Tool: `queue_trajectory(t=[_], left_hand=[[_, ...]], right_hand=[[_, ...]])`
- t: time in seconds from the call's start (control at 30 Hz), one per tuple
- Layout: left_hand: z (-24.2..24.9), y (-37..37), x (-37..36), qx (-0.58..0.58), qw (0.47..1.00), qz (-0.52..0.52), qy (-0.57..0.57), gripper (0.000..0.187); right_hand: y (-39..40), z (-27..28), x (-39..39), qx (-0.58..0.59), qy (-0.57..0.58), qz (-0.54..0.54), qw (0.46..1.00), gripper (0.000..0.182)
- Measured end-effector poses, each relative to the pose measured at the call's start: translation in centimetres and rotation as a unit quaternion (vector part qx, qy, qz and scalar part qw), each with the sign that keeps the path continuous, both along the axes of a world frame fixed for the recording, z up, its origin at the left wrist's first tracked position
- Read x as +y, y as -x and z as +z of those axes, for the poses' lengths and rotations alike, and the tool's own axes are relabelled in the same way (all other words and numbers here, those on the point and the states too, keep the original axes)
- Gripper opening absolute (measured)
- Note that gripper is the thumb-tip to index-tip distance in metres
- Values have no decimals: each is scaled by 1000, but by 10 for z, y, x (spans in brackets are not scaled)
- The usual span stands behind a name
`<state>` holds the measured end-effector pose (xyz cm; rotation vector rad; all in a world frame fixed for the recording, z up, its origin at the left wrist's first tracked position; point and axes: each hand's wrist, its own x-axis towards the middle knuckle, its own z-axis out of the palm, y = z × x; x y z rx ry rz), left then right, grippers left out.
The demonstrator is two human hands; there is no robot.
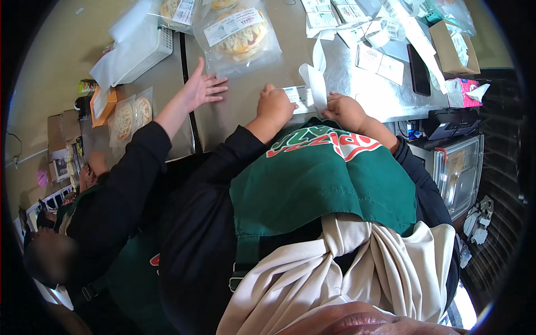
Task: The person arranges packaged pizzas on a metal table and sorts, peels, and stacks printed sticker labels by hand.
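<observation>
Below the green apron [324, 184], both fists pinch one label strip [304, 95]: left hand [274, 107] at nine o'clock, right hand [346, 111] at three o'clock.

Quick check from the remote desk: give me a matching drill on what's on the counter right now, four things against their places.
Things:
1. label strip
2. bagged pizza
3. phone
4. tissue box

Places:
A. dark, flat on the counter by the cardboard box
B. between the left hand and right hand
C. at the counter's right edge, above the printer
D. beyond a co-worker's hand, at the far side

Pairs: 1-B, 2-D, 3-A, 4-C
</observation>
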<state>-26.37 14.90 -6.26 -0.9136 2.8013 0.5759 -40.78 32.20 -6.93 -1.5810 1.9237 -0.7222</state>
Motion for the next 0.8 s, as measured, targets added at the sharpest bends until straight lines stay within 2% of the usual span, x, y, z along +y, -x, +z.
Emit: queue_trajectory(t=[0.07, 0.17, 0.23, 0.33, 0.4, 0.43, 0.7, 0.8], left_hand=[[17, 1, 0, -21, 997, 53, 61, 33], [15, -4, -13, 1, 997, -22, 80, 42], [21, -5, -11, 79, 996, -27, 10, 36], [36, -3, 1, 234, 965, -85, -81, 28], [43, 2, 9, 345, 923, -141, -100, 23], [45, 3, 12, 355, 919, -141, -103, 24], [63, 2, 17, 393, 899, -190, -35, 31], [62, 0, 20, 405, 891, -205, -6, 25]], right_hand=[[0, 2, 0, -8, -11, -11, 1000, 23], [-1, 6, 1, -45, -35, -50, 997, 27], [-3, 12, 2, -79, -77, -100, 989, 31], [-4, 27, 3, -293, -52, -268, 916, 35], [-2, 35, -1, -386, -24, -302, 871, 33], [-3, 42, -3, -430, -9, -318, 845, 32], [-11, 62, -8, -560, 20, -328, 761, 30], [-15, 62, -7, -564, 17, -331, 756, 30]])
